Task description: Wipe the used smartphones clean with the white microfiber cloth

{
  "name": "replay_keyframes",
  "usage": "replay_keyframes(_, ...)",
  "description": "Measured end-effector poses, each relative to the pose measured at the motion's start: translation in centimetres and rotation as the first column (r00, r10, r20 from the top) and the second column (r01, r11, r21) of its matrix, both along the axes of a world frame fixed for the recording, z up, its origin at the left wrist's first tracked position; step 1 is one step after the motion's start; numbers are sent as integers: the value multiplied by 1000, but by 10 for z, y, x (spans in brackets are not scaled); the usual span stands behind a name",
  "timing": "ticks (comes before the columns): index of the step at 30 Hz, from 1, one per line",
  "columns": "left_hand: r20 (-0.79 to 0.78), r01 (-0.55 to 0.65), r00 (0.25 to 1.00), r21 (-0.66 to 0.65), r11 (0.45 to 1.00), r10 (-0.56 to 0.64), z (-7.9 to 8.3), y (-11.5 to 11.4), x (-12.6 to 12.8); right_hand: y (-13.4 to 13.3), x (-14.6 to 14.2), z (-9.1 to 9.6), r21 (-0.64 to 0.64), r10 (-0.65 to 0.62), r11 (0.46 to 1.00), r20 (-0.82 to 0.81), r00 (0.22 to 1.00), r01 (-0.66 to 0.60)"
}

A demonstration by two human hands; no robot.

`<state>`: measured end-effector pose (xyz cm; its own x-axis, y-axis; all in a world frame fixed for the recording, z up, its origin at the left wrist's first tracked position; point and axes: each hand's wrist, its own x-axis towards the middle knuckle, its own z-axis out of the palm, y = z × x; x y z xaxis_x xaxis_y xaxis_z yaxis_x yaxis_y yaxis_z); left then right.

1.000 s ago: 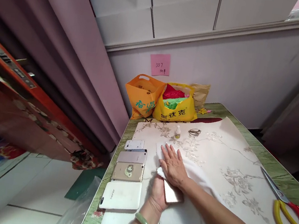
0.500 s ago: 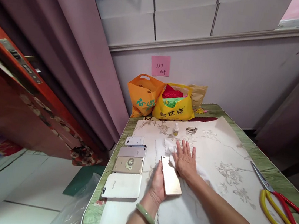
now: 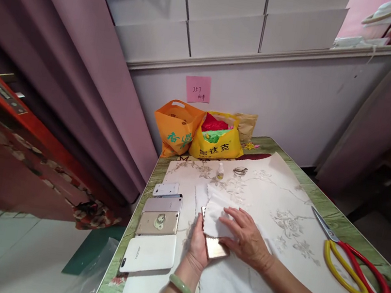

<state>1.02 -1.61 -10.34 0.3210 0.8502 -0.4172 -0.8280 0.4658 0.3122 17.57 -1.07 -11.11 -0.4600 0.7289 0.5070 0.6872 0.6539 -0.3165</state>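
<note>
Wavy-edged white cloth drapes a shiny gold phone.

The left grip is cupped, palm upward; the right grip, its back facing upward, is just beside, fingers loosely bent and apart.

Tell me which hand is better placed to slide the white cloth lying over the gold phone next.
The right hand, I judge: its fingers are at the white cloth, which covers part of the gold phone. The left hand seems worse placed, since it is holding the phone.
</note>
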Motion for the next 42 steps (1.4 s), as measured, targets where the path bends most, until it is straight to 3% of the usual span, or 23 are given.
replay_keyframes(3,6,13,1000,39,999,-13,-1,1,1,-1,0,4,-47,-30,999,-26,999,29)
replay_keyframes(7,24,34,999,85,996,-36,-1,0,2,12,11,20,-140,-279,957,-203,939,254)
replay_keyframes(9,23,38,999,89,995,-40,0,0,2,17,19,33,-195,-323,941,-284,903,276)
replay_keyframes(13,21,55,998,68,996,-56,1,1,1,14,21,47,-238,-10,971,-188,982,-36)
replay_keyframes(16,4,51,999,33,998,-51,1,2,0,7,8,35,-262,87,961,-29,996,-92)
replay_keyframes(20,26,20,999,45,999,-21,-3,2,-1,9,-1,14,-287,-17,958,-24,1000,10)
replay_keyframes(23,18,-51,999,52,997,50,-7,3,-1,22,11,14,-303,-158,946,-126,979,113)
replay_keyframes(26,-12,-60,998,51,997,61,-8,3,-3,43,37,32,-376,-398,881,-264,879,286)
replay_keyframes(28,-26,-43,999,55,998,45,-8,3,-4,56,56,51,-417,-472,850,-338,814,320)
replay_keyframes(32,-14,-34,999,53,998,35,-7,4,-3,64,70,88,-242,-517,855,-340,786,458)
replay_keyframes(35,-17,-47,999,38,998,48,-5,3,-2,41,48,97,-110,-414,910,-231,880,399)
replay_keyframes(37,-17,-32,999,23,999,33,-4,1,-2,19,26,94,-177,-218,964,-112,969,197)
replay_keyframes(39,-1,22,1000,1,1000,-22,-2,0,-3,1,7,88,-343,19,939,-18,1000,-24)
replay_keyframes(41,9,75,997,-25,997,-75,0,-2,-5,-5,-6,82,-430,31,901,-45,999,-47)
replay_keyframes(42,5,88,996,-35,995,-88,1,-2,-6,-2,-10,79,-433,-25,901,-77,997,-11)
